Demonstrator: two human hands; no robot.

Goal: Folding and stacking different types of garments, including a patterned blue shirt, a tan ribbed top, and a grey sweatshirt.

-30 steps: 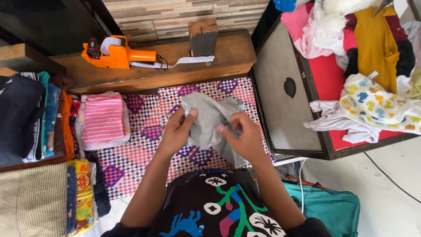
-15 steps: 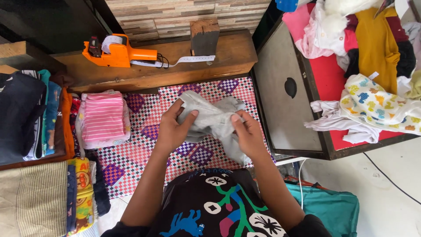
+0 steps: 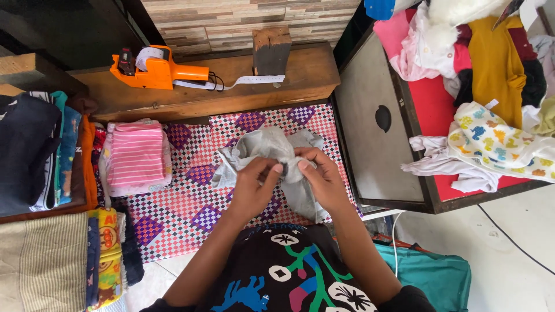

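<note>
Checkered pink-and-purple mat (image 3: pixel 191 196) serves as the work surface. Left hand (image 3: pixel 254 188) and right hand (image 3: pixel 318 179) both pinch a crumpled grey garment (image 3: pixel 263 144) above it, fingertips meeting. Garment remains bunched, not yet folded. Folded pink striped stack (image 3: pixel 136 153) lies left; orange label gun (image 3: pixel 156 68) rests on the wooden shelf (image 3: pixel 300 75).

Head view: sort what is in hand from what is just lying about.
In hand:
- grey garment, bunched, gripped by left hand and right hand
- checkered mat beneath it

Lying about:
- orange label gun on wooden shelf
- pink striped folded clothes
- clothes heap on red tray
</note>
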